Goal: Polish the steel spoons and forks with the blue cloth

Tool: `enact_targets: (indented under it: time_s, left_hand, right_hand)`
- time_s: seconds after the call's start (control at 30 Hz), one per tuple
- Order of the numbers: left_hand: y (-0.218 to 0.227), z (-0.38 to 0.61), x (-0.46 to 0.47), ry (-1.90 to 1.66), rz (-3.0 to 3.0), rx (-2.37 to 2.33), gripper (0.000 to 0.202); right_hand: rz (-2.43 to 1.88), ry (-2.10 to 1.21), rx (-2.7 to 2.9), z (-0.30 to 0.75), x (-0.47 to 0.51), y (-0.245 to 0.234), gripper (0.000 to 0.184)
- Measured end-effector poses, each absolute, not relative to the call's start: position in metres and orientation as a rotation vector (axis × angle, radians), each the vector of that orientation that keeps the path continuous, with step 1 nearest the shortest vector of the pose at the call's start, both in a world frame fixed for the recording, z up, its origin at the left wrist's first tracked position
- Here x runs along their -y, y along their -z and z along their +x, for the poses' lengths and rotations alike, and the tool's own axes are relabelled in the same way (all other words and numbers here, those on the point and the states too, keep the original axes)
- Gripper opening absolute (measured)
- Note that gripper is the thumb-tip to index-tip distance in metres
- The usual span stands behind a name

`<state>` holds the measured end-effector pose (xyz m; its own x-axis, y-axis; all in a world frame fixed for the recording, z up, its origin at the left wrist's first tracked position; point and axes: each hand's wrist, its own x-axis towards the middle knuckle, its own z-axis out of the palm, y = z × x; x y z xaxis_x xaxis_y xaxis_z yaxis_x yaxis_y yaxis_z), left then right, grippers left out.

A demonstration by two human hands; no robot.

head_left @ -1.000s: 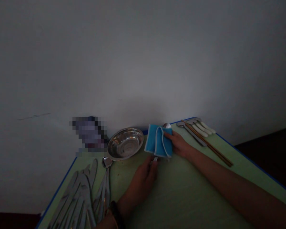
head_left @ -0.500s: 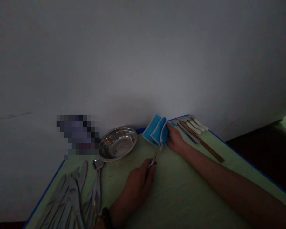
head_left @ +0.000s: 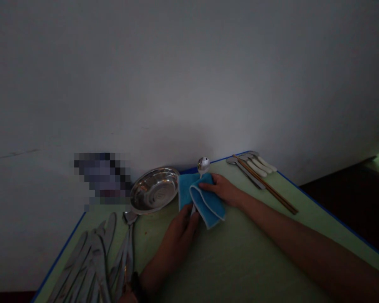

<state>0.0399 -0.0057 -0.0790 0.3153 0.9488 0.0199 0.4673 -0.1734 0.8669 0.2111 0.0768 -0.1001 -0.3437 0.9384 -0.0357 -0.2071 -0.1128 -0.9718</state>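
My left hand [head_left: 181, 229] is closed on the handle of a metal spoon [head_left: 204, 164], whose bowl points up and away from me. A blue cloth [head_left: 208, 204] with pale edging is folded around the spoon's middle, so that stretch of handle is hidden. With my right hand [head_left: 224, 188] I pinch the cloth just below the spoon's bowl, thumb on the near side. Left of the cloth, a shiny metal bowl [head_left: 156, 191] stands close by, its rim near the cloth's edge.
Several table knives [head_left: 91, 261] lie at the left, beside some metal spoons [head_left: 126, 252]. Wooden chopsticks [head_left: 274, 191], a metal utensil [head_left: 249, 174] and white-handled forks [head_left: 260, 166] rest at the right. A pale wall rises behind the green table [head_left: 240, 261]. A pixelated patch hides something at the back left.
The cloth has come down and left, now wrapped around the spoon's handle with the bowl showing above it. My right hand moved with it; my left hand shifted slightly left.
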Motion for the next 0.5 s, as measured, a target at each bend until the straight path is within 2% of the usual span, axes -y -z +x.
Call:
enact_targets:
  time_s: [0.33, 0.5]
  left_hand:
    - [0.073, 0.042, 0.012, -0.619, 1.982, -1.291, 0.031]
    - [0.073, 0.04, 0.01, -0.6, 1.948, -1.276, 0.032]
  right_hand:
    - [-0.825, -1.414, 0.552, 0.204, -0.089, 0.102, 0.025]
    - [-0.824, -1.433, 0.596, 0.205, -0.089, 0.102, 0.027]
